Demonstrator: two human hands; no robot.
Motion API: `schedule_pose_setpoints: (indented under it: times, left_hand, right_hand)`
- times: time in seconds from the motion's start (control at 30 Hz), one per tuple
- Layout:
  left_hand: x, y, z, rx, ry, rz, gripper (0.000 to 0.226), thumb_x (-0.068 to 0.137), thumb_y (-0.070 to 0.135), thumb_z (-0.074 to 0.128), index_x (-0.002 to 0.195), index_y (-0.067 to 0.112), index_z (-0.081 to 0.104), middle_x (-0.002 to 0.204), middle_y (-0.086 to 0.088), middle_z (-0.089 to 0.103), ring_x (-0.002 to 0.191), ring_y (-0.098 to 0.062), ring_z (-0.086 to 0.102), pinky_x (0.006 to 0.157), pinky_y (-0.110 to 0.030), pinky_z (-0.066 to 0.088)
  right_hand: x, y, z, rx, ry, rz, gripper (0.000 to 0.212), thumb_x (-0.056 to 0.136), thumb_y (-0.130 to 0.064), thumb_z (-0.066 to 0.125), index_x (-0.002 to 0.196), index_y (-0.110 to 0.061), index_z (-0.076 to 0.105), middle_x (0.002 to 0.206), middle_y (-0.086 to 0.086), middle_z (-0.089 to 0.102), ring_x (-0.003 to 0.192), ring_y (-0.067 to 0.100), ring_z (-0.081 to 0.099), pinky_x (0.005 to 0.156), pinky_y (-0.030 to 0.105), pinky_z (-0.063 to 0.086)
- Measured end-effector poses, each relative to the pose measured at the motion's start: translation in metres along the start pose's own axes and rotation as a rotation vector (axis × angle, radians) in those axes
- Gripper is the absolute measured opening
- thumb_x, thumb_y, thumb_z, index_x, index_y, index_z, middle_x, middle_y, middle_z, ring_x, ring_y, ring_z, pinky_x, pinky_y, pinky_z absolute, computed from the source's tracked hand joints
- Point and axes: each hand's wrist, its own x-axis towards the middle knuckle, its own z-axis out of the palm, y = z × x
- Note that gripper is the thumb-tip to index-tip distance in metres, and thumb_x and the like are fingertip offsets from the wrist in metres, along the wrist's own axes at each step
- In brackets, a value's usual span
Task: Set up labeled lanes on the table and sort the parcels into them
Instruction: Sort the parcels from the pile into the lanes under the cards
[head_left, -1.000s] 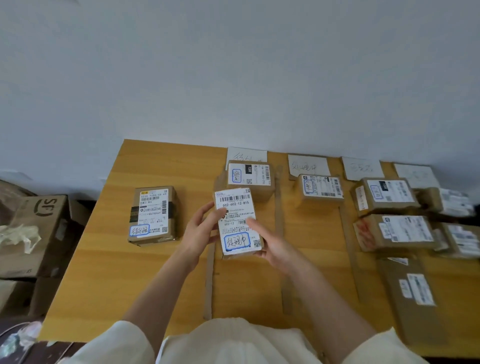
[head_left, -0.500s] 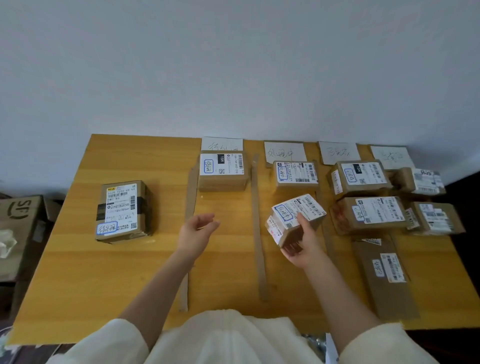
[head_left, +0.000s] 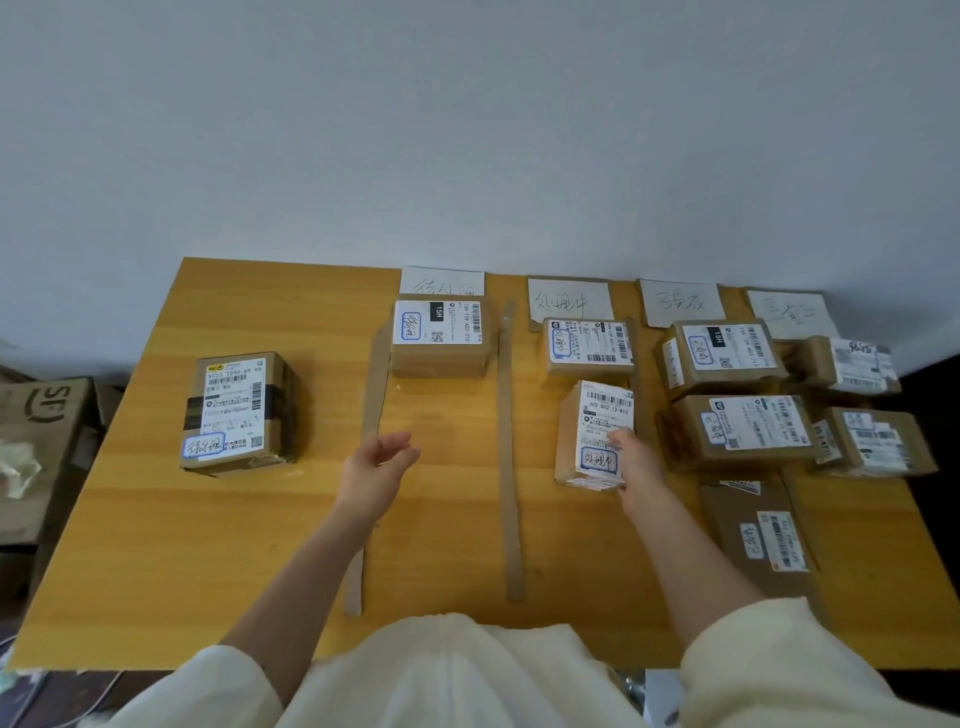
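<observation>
My right hand (head_left: 638, 462) grips a small cardboard parcel (head_left: 592, 421) with a white shipping label, standing on the wooden table (head_left: 156, 545) in the second lane, just in front of another parcel (head_left: 589, 345). My left hand (head_left: 379, 467) hovers open and empty over the first lane. Cardboard strips (head_left: 508, 447) divide the lanes, and handwritten paper labels (head_left: 569, 301) lie at their far ends. One parcel (head_left: 440, 332) sits in the first lane. A larger parcel (head_left: 239, 410) stands alone at the left, outside the lanes.
Several parcels (head_left: 737, 421) fill the right-hand lanes, and a flat brown one (head_left: 753, 535) lies near the front right. A cardboard box marked SF (head_left: 44, 441) stands on the floor beyond the table's left edge. A grey wall runs behind the table.
My left hand let go of the small parcel. My right hand carried it rightward across the strip and set it down in the second lane.
</observation>
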Motion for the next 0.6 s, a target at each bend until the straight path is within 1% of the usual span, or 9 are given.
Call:
schedule_pose_setpoints:
  times: [0.1,0.13,0.2,0.27,0.3,0.37,0.47,0.53,0.6]
  left_hand:
    - [0.002,-0.001,0.0,0.006,-0.001,-0.001,0.021,0.088,0.026,0.068,0.108,0.026,0.064,0.109,0.002,0.066,0.106,-0.017,0.06,0.093,-0.034,0.048]
    - [0.002,0.0,0.0,0.004,0.0,0.0,0.021,0.088,0.026,0.067,0.108,0.026,0.064,0.109,0.002,0.066,0.106,-0.017,0.06,0.093,-0.034,0.048]
    - [0.002,0.0,-0.002,-0.008,0.008,-0.003,0.02,0.088,0.026,0.067,0.108,0.026,0.064,0.109,0.002,0.066,0.105,-0.016,0.06,0.091,-0.032,0.048]
    - [0.002,0.001,-0.005,-0.018,0.026,-0.005,0.02,0.088,0.026,0.067,0.108,0.025,0.064,0.109,0.002,0.066,0.104,-0.015,0.06,0.088,-0.03,0.047]
    - [0.001,0.0,-0.008,-0.025,0.038,-0.006,0.02,0.089,0.025,0.066,0.108,0.025,0.064,0.109,0.002,0.065,0.103,-0.015,0.06,0.087,-0.029,0.047]
    - [0.001,-0.001,-0.017,-0.045,0.078,-0.012,0.021,0.09,0.024,0.065,0.11,0.023,0.064,0.107,0.003,0.065,0.102,-0.014,0.06,0.083,-0.027,0.045]
    - [0.002,-0.008,-0.038,-0.07,0.205,-0.017,0.017,0.093,0.025,0.059,0.106,0.022,0.069,0.1,0.005,0.068,0.098,-0.013,0.061,0.079,-0.025,0.044]
    - [0.005,-0.014,-0.058,-0.116,0.319,-0.034,0.019,0.095,0.026,0.055,0.104,0.02,0.071,0.097,0.006,0.069,0.095,-0.015,0.063,0.078,-0.029,0.046]
    - [0.007,-0.019,-0.08,-0.174,0.446,-0.056,0.019,0.095,0.026,0.053,0.102,0.019,0.069,0.097,0.004,0.07,0.093,-0.017,0.063,0.077,-0.03,0.047]
  right_hand:
    - [0.001,0.003,0.004,-0.031,0.071,-0.036,0.025,0.093,-0.03,0.058,0.107,-0.009,0.062,0.088,0.005,0.07,0.071,0.018,0.067,0.055,0.027,0.05]
    - [-0.001,0.004,0.006,-0.068,0.122,-0.066,0.028,0.093,-0.034,0.058,0.109,-0.012,0.061,0.091,0.004,0.069,0.073,0.018,0.067,0.057,0.028,0.051]
    - [-0.005,0.007,0.012,-0.253,0.303,-0.187,0.045,0.086,-0.045,0.062,0.12,-0.018,0.056,0.111,0.004,0.066,0.092,0.022,0.065,0.077,0.039,0.056]
    - [-0.016,0.006,0.024,-0.424,0.463,-0.401,0.054,0.081,-0.046,0.067,0.127,-0.022,0.053,0.129,0.005,0.055,0.116,0.027,0.052,0.098,0.049,0.046]
    - [-0.027,0.002,0.034,-0.447,0.485,-0.517,0.053,0.081,-0.042,0.068,0.128,-0.022,0.053,0.133,0.006,0.051,0.122,0.028,0.046,0.103,0.05,0.041]
    - [-0.049,-0.001,0.059,-0.437,0.42,-0.702,0.049,0.083,-0.033,0.069,0.127,-0.021,0.053,0.132,0.004,0.049,0.122,0.024,0.043,0.104,0.045,0.037]
    - [-0.073,0.007,0.104,-0.473,0.191,-0.925,0.039,0.084,-0.027,0.067,0.121,-0.021,0.056,0.117,-0.003,0.053,0.11,0.018,0.047,0.095,0.041,0.044]
    - [-0.085,0.015,0.136,-0.502,-0.038,-0.923,0.033,0.087,-0.025,0.066,0.118,-0.022,0.056,0.109,-0.007,0.056,0.103,0.015,0.053,0.092,0.039,0.048]
    - [-0.098,0.02,0.168,-0.55,-0.264,-0.808,0.031,0.091,-0.025,0.063,0.12,-0.023,0.055,0.107,-0.008,0.059,0.101,0.011,0.056,0.092,0.035,0.049]
